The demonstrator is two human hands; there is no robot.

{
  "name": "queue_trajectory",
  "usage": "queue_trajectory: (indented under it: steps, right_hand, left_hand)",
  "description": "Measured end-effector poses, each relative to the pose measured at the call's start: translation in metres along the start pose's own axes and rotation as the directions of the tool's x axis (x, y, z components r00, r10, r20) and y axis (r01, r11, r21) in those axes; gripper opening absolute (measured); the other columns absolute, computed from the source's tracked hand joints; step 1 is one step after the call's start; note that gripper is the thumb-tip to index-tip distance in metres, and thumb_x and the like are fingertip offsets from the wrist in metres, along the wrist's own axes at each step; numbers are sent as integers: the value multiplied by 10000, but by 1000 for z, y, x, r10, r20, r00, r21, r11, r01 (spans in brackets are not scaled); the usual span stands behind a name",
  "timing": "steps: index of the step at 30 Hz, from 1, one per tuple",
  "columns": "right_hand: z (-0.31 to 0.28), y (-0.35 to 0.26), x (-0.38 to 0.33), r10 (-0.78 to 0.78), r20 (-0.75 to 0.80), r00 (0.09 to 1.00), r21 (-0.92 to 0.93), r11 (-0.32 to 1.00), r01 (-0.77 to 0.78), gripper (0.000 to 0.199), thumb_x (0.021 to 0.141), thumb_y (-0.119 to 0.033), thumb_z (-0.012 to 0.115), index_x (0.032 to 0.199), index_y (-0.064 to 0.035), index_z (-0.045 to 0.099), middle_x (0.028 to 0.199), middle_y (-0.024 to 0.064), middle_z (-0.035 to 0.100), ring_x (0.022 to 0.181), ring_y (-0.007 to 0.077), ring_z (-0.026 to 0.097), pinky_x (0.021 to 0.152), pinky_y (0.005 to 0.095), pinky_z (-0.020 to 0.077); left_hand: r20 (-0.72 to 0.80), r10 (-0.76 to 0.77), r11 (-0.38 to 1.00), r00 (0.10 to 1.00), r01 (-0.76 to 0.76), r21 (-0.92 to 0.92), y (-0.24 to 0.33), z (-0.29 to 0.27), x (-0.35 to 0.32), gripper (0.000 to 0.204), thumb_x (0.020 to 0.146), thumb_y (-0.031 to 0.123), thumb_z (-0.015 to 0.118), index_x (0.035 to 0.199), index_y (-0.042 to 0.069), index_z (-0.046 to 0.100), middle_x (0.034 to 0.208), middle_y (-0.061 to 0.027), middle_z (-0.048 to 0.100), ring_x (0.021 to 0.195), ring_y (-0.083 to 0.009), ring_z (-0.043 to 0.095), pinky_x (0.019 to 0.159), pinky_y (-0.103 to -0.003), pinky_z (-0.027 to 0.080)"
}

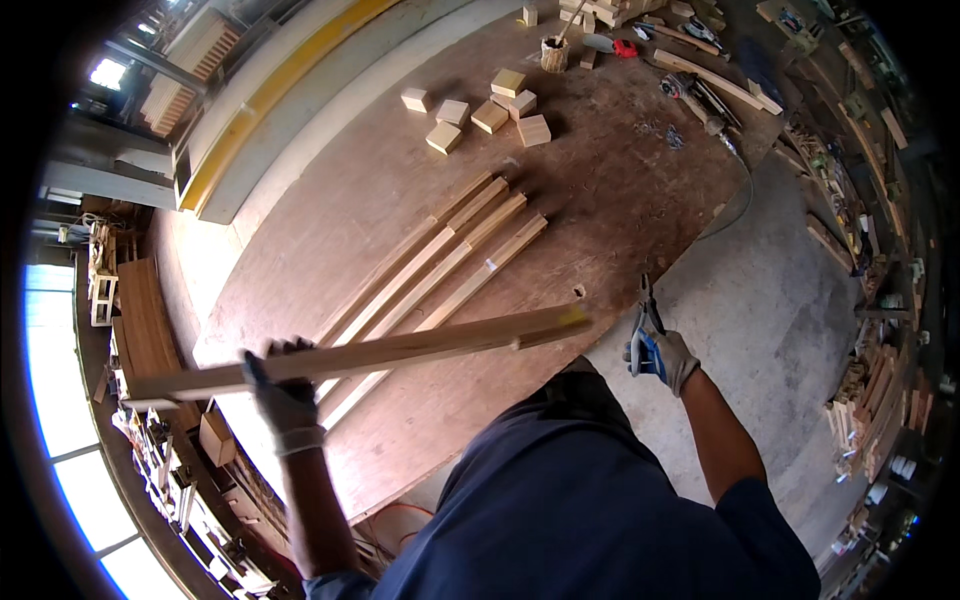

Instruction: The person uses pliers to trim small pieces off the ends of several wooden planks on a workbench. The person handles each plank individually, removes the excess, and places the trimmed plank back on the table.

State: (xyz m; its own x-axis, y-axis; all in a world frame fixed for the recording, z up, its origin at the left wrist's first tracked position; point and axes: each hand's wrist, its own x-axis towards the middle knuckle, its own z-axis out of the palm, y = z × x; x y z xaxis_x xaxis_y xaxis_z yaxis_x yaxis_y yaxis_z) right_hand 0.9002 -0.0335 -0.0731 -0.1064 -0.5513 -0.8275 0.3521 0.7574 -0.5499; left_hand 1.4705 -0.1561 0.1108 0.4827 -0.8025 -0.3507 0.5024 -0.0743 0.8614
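Note:
My left hand (285, 395), in a grey glove with dark fingers, is closed around a long wooden piece (430, 345). The piece slants across the near part of the wooden tabletop (300, 225) and has a yellow mark near its right end. Off the table's right edge, my gloved right hand (668, 360) grips pliers (648, 312) with blue handles, their dark jaws pointing away from me. Several long wooden strips (440, 255) lie side by side beyond the held piece, which covers part of them. Farther back sit several small wooden blocks (490, 117).
A corded power tool (692, 98) lies at the table's far right, by a long wooden stick (708, 78). A small pot (554, 54) with a stick in it stands at the back. Wood offcuts (868, 405) are piled at right. A yellow-edged beam (262, 105) runs along the left.

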Motion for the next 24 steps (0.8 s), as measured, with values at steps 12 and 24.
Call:
queue_trajectory:
  steps: [12,24]
  right_hand:
    - [5,22,-39,-12,37,999,-47,999,14,466,1066,-385,550,1229,47,613,1092,197,729,926,313,756,757,432,636]
    - [28,38,-54,-82,158,984,-513,844,153,376,972,-317,662,1091,38,689,782,78,681,716,131,661,621,295,505]
  left_hand:
    - [-336,-706,705,623,574,-418,-241,-180,-70,676,981,536,627,1374,12,463,1278,-243,569,1206,-457,567,1050,-618,491]
    - [447,-169,443,878,-338,831,-209,-50,-104,369,886,387,824,972,37,747,801,-172,718,683,-310,695,598,-406,541]
